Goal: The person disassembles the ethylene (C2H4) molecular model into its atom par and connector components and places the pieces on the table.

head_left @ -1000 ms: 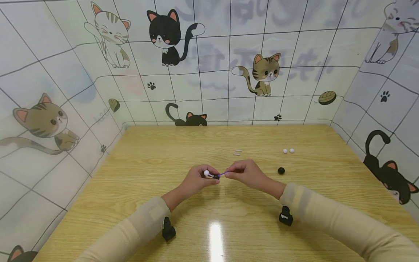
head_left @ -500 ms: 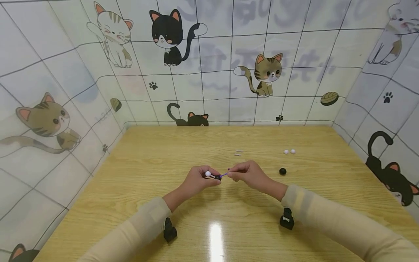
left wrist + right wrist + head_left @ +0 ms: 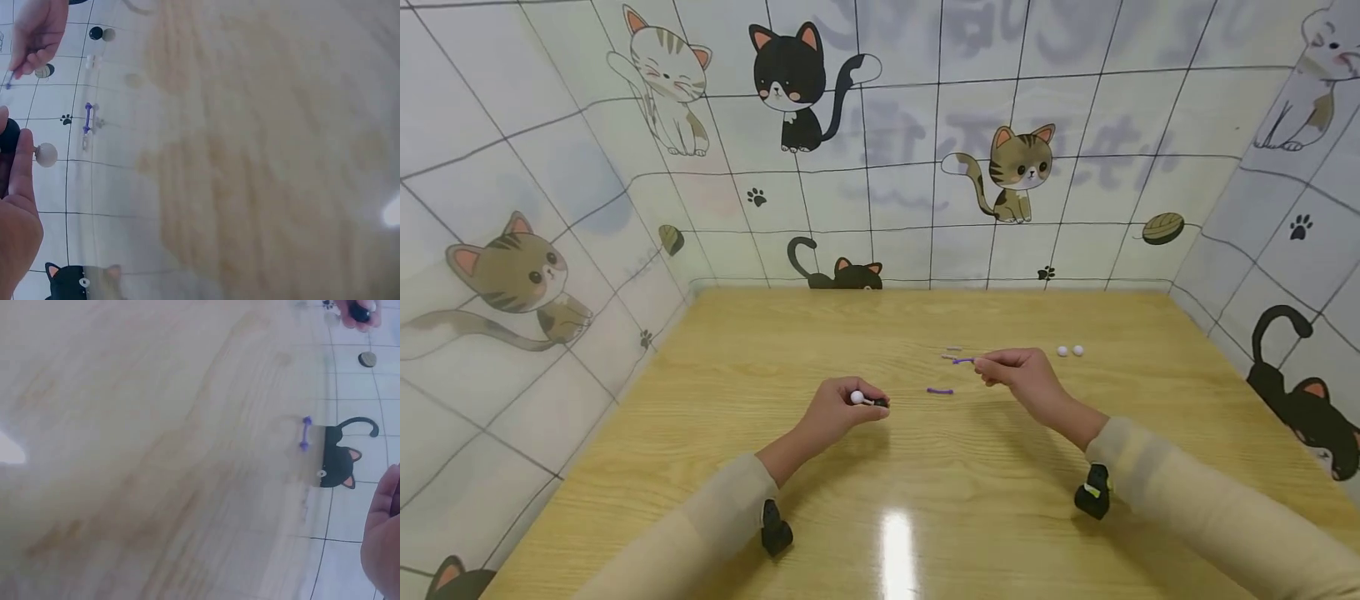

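My left hand (image 3: 837, 410) grips a black ball (image 3: 9, 136) between thumb and fingers. A short pale rod joins it to a white ball (image 3: 857, 397), which sticks out on the hand's left side in the head view. Off to the right and farther forward, my right hand (image 3: 1028, 382) pinches one end of a purple connector rod (image 3: 962, 361), whose other end points left. A second purple connector rod (image 3: 940, 391) with knobbed ends lies on the table between the hands.
Two pale rods (image 3: 953, 349) lie beyond the purple ones. Two white balls (image 3: 1070, 351) sit at the back right. A loose black ball (image 3: 95, 33) shows in the left wrist view; my right hand hides it in the head view. Cat-printed walls (image 3: 902, 200) border the wooden table (image 3: 760, 333).
My right hand has drawn away from the black ball, moving right and forward with a purple connector rod. The other purple rod now shows on the table. My left hand has shifted slightly left.
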### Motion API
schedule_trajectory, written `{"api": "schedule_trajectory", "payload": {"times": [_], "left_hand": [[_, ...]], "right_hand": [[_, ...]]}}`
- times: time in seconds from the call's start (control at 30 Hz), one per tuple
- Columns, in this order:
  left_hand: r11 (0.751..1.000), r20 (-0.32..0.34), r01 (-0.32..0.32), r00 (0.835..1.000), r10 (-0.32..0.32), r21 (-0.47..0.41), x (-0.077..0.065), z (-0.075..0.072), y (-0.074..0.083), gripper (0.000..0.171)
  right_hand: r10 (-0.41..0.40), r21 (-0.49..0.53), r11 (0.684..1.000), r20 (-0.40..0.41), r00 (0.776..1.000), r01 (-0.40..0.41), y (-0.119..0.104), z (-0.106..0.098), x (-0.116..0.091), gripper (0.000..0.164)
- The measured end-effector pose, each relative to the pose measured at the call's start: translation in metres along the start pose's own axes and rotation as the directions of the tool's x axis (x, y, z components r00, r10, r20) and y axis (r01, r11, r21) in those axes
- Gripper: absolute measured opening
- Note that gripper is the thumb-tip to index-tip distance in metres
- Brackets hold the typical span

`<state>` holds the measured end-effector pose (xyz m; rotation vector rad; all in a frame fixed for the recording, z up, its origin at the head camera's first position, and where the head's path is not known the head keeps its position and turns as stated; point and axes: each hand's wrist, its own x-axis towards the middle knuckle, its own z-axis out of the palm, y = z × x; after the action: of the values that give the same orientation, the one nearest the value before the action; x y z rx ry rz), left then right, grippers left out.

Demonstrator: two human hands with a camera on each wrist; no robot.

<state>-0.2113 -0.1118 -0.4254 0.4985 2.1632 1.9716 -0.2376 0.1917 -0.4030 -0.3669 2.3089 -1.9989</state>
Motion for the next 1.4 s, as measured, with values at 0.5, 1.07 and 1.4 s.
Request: {"api": "schedule_trajectory", "payload": {"times": [0.5,1.07,1.4], "left_hand": [[1.0,0.085,-0.03,0.996,0.03,-0.003,0.007,0.013,0.008,0.022],[1.0,0.121,-0.011,0.993,0.012,-0.008,-0.004,0.018,0.035,0.024],[1.0,0.121,-0.01,0.993,0.012,-0.017,-0.004,0.018,0.034,0.025]], "right_hand": [[0.178,-0.219,0.963,0.085,0.98,-0.156,0.02,0.019,0.002,0.026],[0.161,-0.359,0.924,0.062,0.985,-0.129,0.023,0.031,0.002,0.016],[0.168,-0.375,0.919,0.099,0.981,-0.12,0.024,0.028,0.005,0.018]]}}
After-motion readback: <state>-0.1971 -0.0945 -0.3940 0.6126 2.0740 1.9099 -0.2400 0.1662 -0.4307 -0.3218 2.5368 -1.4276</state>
